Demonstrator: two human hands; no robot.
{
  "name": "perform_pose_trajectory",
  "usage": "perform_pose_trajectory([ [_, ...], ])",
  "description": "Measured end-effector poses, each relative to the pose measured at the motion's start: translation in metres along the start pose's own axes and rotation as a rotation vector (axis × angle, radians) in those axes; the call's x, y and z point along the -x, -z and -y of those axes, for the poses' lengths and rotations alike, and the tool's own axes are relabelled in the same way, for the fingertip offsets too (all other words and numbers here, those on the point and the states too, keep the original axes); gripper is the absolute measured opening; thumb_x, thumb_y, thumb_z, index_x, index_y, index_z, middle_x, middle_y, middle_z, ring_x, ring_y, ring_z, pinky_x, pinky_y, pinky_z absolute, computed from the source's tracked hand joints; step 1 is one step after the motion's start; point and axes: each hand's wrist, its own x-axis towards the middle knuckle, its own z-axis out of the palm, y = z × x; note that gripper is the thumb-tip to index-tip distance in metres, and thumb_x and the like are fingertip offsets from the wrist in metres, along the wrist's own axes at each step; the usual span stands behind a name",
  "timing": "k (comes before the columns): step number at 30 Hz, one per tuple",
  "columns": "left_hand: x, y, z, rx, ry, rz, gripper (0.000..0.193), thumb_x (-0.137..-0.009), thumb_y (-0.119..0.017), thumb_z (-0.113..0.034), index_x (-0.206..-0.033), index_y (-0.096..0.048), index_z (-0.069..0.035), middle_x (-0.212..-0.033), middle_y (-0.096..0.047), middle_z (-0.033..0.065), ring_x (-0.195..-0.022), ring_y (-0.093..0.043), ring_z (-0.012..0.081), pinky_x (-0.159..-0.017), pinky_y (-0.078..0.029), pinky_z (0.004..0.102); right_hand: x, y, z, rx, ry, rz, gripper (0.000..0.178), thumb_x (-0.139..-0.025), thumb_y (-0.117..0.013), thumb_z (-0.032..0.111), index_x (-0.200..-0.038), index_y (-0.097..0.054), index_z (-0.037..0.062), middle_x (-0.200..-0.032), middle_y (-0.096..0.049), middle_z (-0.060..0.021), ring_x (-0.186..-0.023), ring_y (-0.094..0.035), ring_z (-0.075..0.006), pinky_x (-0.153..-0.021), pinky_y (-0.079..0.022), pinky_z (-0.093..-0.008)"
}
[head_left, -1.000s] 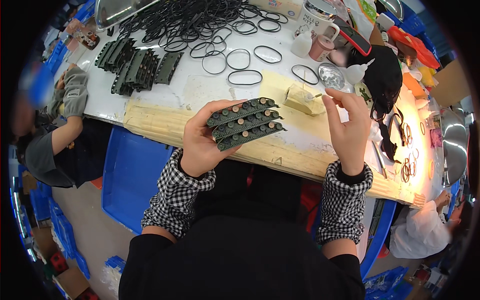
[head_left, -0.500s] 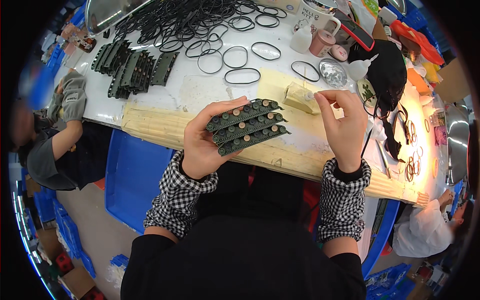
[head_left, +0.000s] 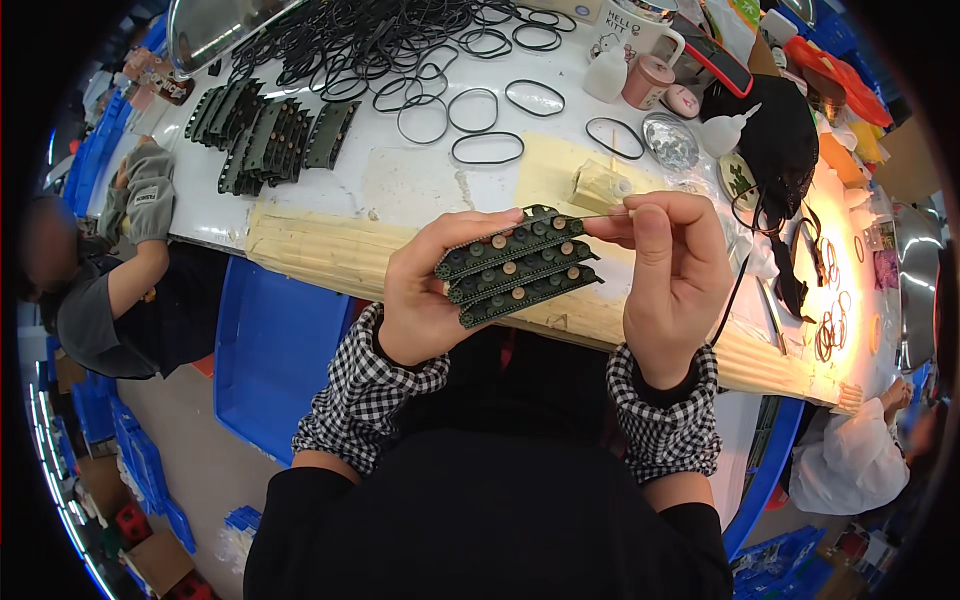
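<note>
My left hand (head_left: 425,275) is closed around several dark green studded strips (head_left: 515,262), stacked in a stepped fan. Rows of round green and tan studs face up on them. Their right ends taper to small points. My right hand (head_left: 675,270) is closed, thumb against fingers, on a thin stick-like tool (head_left: 607,215) whose tip is at the right end of the uppermost strip. Whether the tip touches the strip, I cannot tell. Just beyond the right hand sits a small yellowish block (head_left: 592,186) with a little white cap-like piece (head_left: 622,187) at its right end.
Black elastic loops (head_left: 350,45) pile up at the back. More green strips (head_left: 270,140) lie in stacks at the left. A mug (head_left: 630,35), white squeeze bottle (head_left: 605,75) and black cap (head_left: 765,135) stand right. A blue crate (head_left: 265,365) is below; people sit at both sides.
My right hand has moved left from beside the yellowish block to the strips' right end, bringing the thin tool there. The left hand has shifted slightly right and down with the strips.
</note>
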Motion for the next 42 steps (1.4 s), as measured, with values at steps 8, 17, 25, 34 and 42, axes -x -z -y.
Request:
perform_pose_trajectory([
  [8, 0.0, -0.001, 0.0, 0.014, -0.003, -0.028, 0.058, -0.071, -0.082, 0.0, -0.124, -0.057, 0.001, -0.118, -0.062, 0.0127, -0.105, -0.063, 0.0185, -0.09, -0.051, 0.0295, 0.0, 0.001, -0.002, 0.025, 0.013, 0.017, 0.011, -0.097, -0.056, 0.006, -0.097, -0.057, -0.0051, -0.087, -0.064, -0.0079, -0.08, -0.07, -0.0159, -0.071, -0.054, -0.0229],
  [17, 0.002, 0.0, 0.002, 0.032, 0.012, -0.022, 0.058, -0.072, -0.081, 0.001, -0.125, -0.055, 0.001, -0.117, -0.062, 0.0129, -0.107, -0.063, 0.0189, -0.091, -0.051, 0.0303, -0.001, -0.001, -0.004, -0.04, -0.022, -0.036, 0.01, -0.096, -0.057, 0.005, -0.096, -0.058, -0.0051, -0.086, -0.064, -0.0073, -0.079, -0.07, -0.0147, -0.071, -0.053, -0.0225],
  [25, 0.002, 0.001, 0.005, 0.051, -0.001, -0.096, 0.058, -0.072, -0.077, 0.006, -0.125, -0.053, 0.003, -0.124, -0.059, 0.0161, -0.112, -0.06, 0.0206, -0.096, -0.05, 0.0321, -0.029, 0.028, -0.031, 0.769, 0.4, -0.168, 0.007, -0.084, -0.069, 0.005, -0.083, -0.063, 0.0029, -0.081, -0.063, -0.0086, -0.073, -0.061, -0.0237, -0.063, -0.048, -0.0316],
  [34, 0.003, 0.002, 0.002, 0.076, 0.103, -0.151, 0.057, -0.073, -0.07, 0.012, -0.126, -0.05, 0.005, -0.122, -0.059, 0.0148, -0.111, -0.061, 0.0192, -0.096, -0.05, 0.031, -0.027, 0.031, -0.034, 1.071, 0.461, -0.085, 0.009, -0.081, -0.072, 0.007, -0.084, -0.064, 0.0044, -0.083, -0.061, -0.0064, -0.077, -0.058, -0.0249, -0.065, -0.046, -0.0337],
  [42, 0.001, -0.004, -0.001, 0.133, 0.098, -0.15, 0.057, -0.073, -0.071, 0.012, -0.126, -0.05, 0.005, -0.122, -0.059, 0.0147, -0.112, -0.061, 0.019, -0.097, -0.05, 0.0302, -0.004, 0.004, -0.008, 0.189, 0.176, -0.096, 0.006, -0.091, -0.062, 0.002, -0.09, -0.059, -0.0038, -0.087, -0.064, -0.0098, -0.077, -0.065, -0.0155, -0.069, -0.052, -0.0252],
])
